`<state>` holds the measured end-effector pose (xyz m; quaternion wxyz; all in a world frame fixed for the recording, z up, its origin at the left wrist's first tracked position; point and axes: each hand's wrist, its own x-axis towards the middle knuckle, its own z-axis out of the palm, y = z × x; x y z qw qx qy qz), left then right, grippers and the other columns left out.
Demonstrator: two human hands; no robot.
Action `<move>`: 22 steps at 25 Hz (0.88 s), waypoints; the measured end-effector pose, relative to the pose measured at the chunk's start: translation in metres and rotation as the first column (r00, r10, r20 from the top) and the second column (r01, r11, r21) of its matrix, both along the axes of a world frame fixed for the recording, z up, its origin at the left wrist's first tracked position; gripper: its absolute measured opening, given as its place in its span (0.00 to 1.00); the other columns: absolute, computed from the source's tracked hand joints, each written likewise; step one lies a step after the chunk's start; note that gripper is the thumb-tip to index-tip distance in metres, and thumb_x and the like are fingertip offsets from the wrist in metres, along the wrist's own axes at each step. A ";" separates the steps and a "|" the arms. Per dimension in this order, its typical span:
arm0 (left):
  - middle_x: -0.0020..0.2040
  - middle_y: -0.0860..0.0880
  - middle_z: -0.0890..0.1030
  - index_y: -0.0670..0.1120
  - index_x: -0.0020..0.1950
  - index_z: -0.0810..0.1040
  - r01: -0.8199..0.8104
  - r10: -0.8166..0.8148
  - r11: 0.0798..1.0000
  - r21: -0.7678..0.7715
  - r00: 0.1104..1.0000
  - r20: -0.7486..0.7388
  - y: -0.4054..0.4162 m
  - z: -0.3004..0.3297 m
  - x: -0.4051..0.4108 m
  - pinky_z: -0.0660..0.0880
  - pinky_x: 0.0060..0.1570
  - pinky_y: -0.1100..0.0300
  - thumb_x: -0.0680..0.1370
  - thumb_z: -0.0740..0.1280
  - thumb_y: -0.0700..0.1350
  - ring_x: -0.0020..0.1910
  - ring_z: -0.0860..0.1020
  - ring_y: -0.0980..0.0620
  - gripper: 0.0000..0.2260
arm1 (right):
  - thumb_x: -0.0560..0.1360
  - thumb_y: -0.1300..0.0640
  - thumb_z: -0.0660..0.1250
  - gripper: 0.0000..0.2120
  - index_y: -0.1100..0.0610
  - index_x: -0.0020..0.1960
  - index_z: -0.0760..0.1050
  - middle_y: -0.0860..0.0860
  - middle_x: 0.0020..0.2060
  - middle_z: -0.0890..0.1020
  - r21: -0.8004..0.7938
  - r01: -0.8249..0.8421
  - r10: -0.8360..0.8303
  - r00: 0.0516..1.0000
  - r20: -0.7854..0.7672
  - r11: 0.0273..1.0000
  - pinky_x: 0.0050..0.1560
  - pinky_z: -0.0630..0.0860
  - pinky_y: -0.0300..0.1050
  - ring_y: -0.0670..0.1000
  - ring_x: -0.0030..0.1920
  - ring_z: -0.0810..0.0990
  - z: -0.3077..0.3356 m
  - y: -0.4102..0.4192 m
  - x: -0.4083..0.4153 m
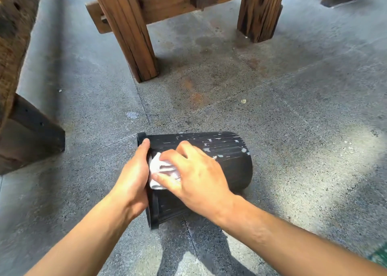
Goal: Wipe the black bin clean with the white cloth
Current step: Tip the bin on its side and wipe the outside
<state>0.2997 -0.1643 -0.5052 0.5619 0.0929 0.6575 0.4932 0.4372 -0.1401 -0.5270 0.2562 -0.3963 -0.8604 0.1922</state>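
The black ribbed bin lies on its side on the concrete floor, rim to the left and base to the right. White flecks dot its upper side towards the base. My left hand grips the rim at the open end. My right hand presses a crumpled white cloth flat against the bin's side close to the rim. Most of the cloth is hidden under my fingers.
Heavy wooden table legs with a crossbeam stand just beyond the bin. A dark wooden bench base sits at the left. Stained grey concrete floor spreads to the right. A green object shows at the lower right edge.
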 end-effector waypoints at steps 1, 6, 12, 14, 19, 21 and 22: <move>0.50 0.43 0.89 0.45 0.56 0.86 -0.010 0.009 1.000 -0.023 1.000 -0.020 0.000 0.000 -0.001 0.83 0.43 0.52 0.82 0.58 0.62 0.44 0.88 0.44 0.24 | 0.76 0.37 0.67 0.17 0.47 0.57 0.79 0.49 0.45 0.75 0.009 0.002 -0.002 1.000 -0.012 1.000 0.45 0.77 0.50 0.54 0.46 0.79 -0.005 0.002 0.000; 0.47 0.42 0.89 0.44 0.55 0.84 -0.050 0.048 0.994 -0.095 0.999 -0.024 -0.001 0.000 -0.005 0.82 0.44 0.48 0.82 0.58 0.62 0.44 0.88 0.43 0.24 | 0.77 0.39 0.65 0.15 0.48 0.55 0.76 0.50 0.45 0.76 -0.033 0.117 -0.116 0.993 0.023 0.993 0.47 0.78 0.52 0.55 0.46 0.79 -0.041 0.020 0.035; 0.42 0.43 0.89 0.45 0.54 0.83 -0.105 0.104 0.989 -0.102 0.994 -0.014 -0.001 -0.002 -0.010 0.84 0.32 0.47 0.82 0.60 0.60 0.38 0.88 0.44 0.20 | 0.81 0.46 0.65 0.10 0.52 0.56 0.74 0.50 0.48 0.75 -0.224 0.452 -0.430 0.892 0.142 0.864 0.34 0.65 0.42 0.53 0.42 0.77 -0.064 0.065 0.106; 0.41 0.42 0.89 0.45 0.53 0.83 -0.083 0.084 0.993 -0.085 0.996 0.007 0.001 0.000 -0.009 0.84 0.31 0.48 0.82 0.59 0.60 0.37 0.88 0.44 0.21 | 0.82 0.48 0.64 0.07 0.51 0.50 0.72 0.52 0.46 0.77 -0.307 0.535 -0.514 0.844 0.155 0.787 0.33 0.64 0.44 0.54 0.41 0.77 -0.069 0.078 0.119; 0.43 0.43 0.89 0.46 0.52 0.84 -0.044 0.045 0.999 -0.019 0.996 0.080 -0.004 -0.005 -0.012 0.83 0.36 0.52 0.82 0.58 0.59 0.37 0.88 0.45 0.21 | 0.79 0.44 0.66 0.14 0.52 0.42 0.70 0.53 0.42 0.83 -0.458 0.696 -0.711 0.681 0.176 0.553 0.37 0.72 0.48 0.57 0.41 0.79 -0.077 0.087 0.137; 0.44 0.41 0.88 0.43 0.55 0.83 -0.045 0.041 0.999 0.022 0.991 0.129 -0.005 -0.008 -0.016 0.83 0.36 0.51 0.82 0.56 0.51 0.38 0.87 0.43 0.19 | 0.79 0.45 0.68 0.11 0.52 0.45 0.73 0.52 0.44 0.83 -0.403 0.689 -0.730 0.680 0.073 0.602 0.38 0.71 0.48 0.57 0.43 0.79 -0.069 0.076 0.130; 0.45 0.39 0.88 0.40 0.56 0.82 -0.049 0.042 0.998 0.040 0.987 0.153 -0.006 -0.007 -0.018 0.84 0.36 0.50 0.80 0.55 0.48 0.38 0.87 0.42 0.19 | 0.79 0.47 0.69 0.09 0.52 0.47 0.75 0.51 0.46 0.82 -0.370 0.663 -0.709 0.705 0.016 0.651 0.38 0.69 0.47 0.56 0.43 0.79 -0.062 0.069 0.121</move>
